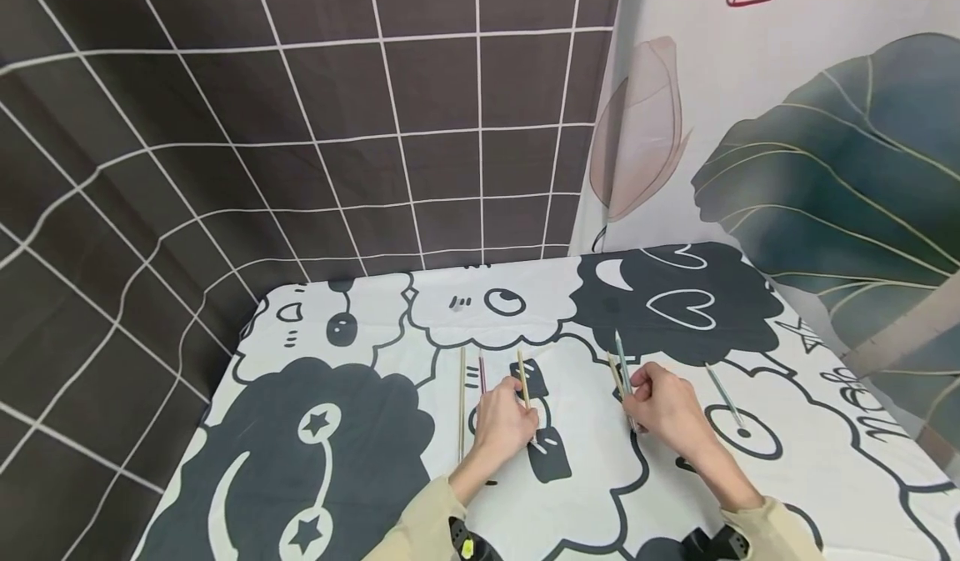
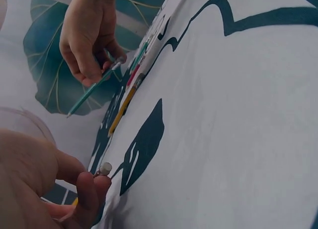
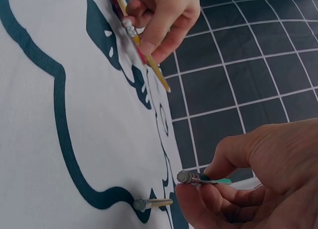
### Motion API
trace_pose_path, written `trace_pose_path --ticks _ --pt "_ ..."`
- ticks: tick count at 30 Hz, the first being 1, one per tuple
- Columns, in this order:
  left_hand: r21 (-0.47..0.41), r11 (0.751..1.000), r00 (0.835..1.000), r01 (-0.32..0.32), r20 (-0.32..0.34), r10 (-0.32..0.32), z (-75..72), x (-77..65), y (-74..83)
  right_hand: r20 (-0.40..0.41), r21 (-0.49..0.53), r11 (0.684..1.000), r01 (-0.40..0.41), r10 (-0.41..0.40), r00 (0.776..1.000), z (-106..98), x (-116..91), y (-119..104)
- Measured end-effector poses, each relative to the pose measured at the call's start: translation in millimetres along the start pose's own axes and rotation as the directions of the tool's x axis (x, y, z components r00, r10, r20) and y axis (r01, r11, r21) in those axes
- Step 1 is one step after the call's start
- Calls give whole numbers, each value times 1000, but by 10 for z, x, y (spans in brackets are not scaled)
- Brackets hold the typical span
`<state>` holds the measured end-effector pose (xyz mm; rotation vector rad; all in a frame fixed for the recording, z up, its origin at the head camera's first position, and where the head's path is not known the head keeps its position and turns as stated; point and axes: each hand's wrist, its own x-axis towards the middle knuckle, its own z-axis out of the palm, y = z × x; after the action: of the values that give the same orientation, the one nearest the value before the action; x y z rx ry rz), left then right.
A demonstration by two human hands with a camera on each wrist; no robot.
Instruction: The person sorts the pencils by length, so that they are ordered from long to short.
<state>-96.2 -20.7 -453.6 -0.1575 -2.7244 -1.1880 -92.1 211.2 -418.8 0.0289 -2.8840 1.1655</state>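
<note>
My left hand (image 1: 504, 419) pinches a yellow pencil (image 1: 522, 378); in the left wrist view its eraser end (image 2: 105, 168) pokes out past the fingertips. To that hand's left lie a long yellow pencil (image 1: 462, 403) and a pink-red pencil (image 1: 482, 371), partly hidden by the hand. My right hand (image 1: 667, 403) holds a teal pencil (image 1: 622, 353) between thumb and fingers, tip pointing away from me. Just left of it, another yellow pencil (image 1: 614, 373) lies on the cloth. Right of this hand lies a green pencil (image 1: 723, 396).
A white and dark grey cartoon-print cloth (image 1: 585, 444) covers the table. Behind it hangs a dark curtain with a white grid (image 1: 435, 169). At the right is a pale sheet with a large leaf print (image 1: 847, 169).
</note>
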Motion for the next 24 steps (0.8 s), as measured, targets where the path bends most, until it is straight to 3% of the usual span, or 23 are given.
trace_pose_path --ticks 11,24 --pt "1 999 998 53 32 -53 -99 -52 -30 12 -10 999 39 -39 999 107 20 -93" --pt "90 996 1000 11 -6 -11 -120 -66 -99 10 -34 998 48 -47 999 191 40 -148"
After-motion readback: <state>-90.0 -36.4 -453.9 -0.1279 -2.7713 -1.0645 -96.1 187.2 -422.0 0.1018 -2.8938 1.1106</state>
